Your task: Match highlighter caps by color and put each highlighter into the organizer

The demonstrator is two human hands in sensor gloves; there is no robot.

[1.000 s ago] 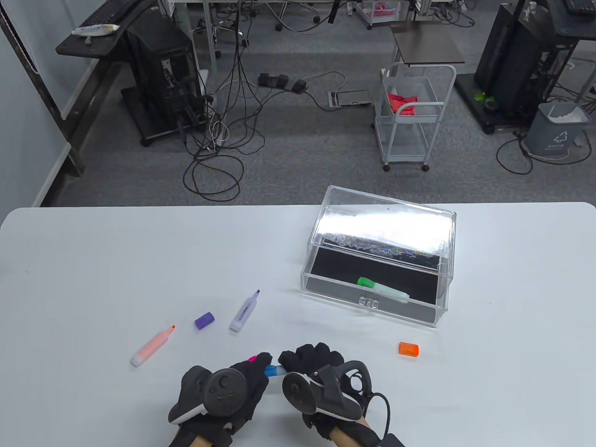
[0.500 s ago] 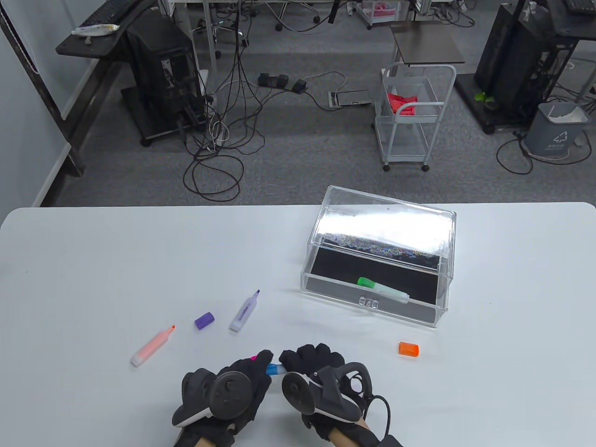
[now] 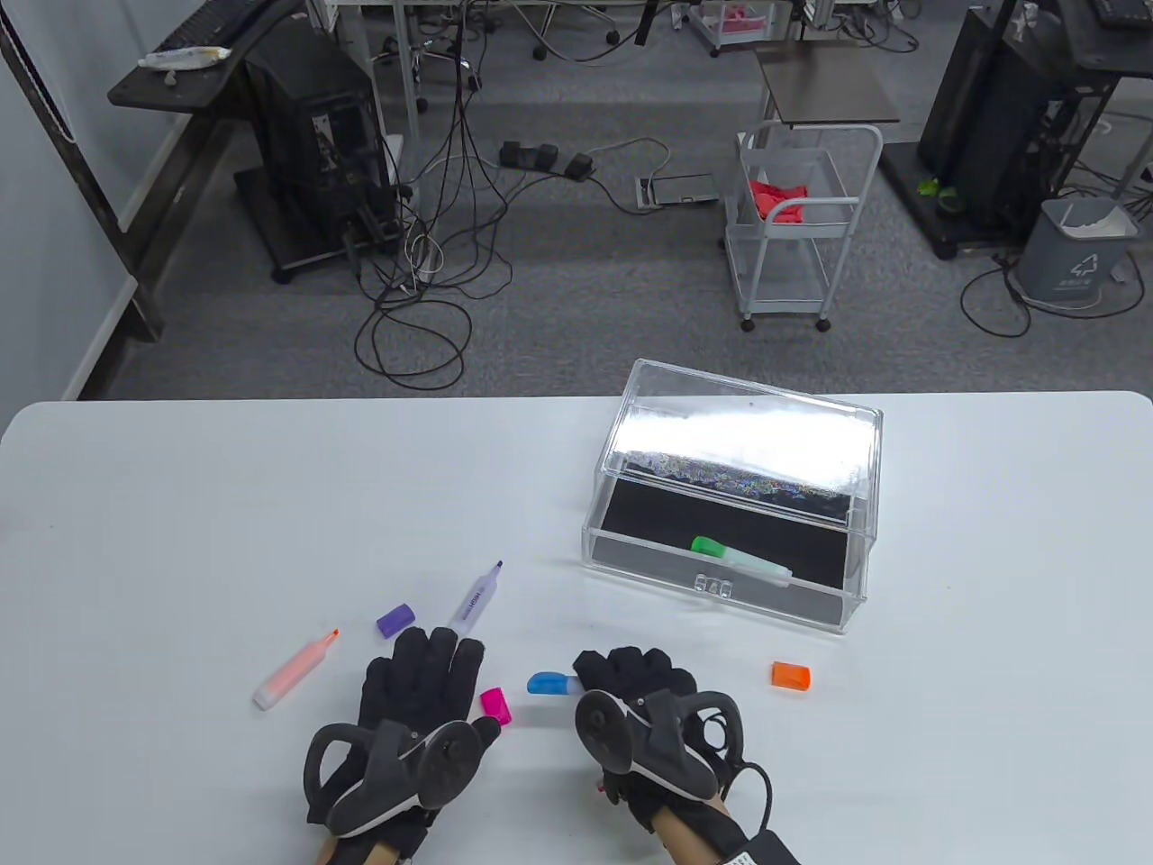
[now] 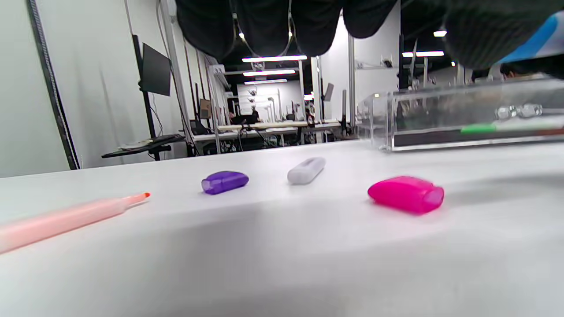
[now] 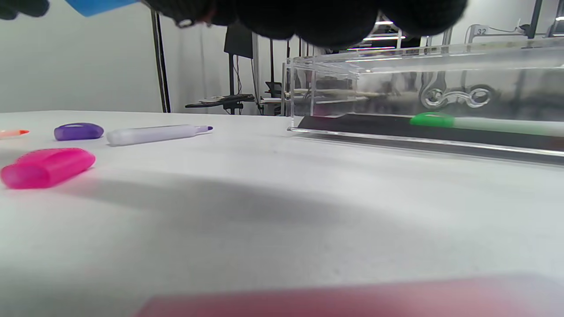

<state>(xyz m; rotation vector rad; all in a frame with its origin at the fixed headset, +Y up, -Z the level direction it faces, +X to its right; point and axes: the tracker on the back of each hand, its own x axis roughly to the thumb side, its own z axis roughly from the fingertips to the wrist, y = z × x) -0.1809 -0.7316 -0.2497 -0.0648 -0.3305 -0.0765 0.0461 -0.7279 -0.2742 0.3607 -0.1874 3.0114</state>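
Note:
My right hand (image 3: 621,674) grips a blue highlighter (image 3: 548,684); its blue-capped end sticks out to the left. My left hand (image 3: 431,662) hovers flat with straight fingers and holds nothing, its fingertips just short of the purple highlighter (image 3: 476,602). A pink cap (image 3: 496,705) lies loose beside its thumb. The purple cap (image 3: 395,620), an uncapped orange highlighter (image 3: 293,671) and an orange cap (image 3: 791,675) lie on the table. The clear organizer (image 3: 630,559) holds a green highlighter (image 3: 739,557). The left wrist view shows the pink cap (image 4: 405,193) and the purple cap (image 4: 224,181).
The white table (image 3: 180,505) ends at a far edge behind the organizer. A blurred pink shape (image 5: 352,299) fills the bottom of the right wrist view. A wire cart (image 3: 793,225) and cables stand on the floor beyond.
My left hand has let go at the blue highlighter, opened and swung left and forward. The pink cap it held now lies on the table. My right hand shifted slightly right with the blue highlighter.

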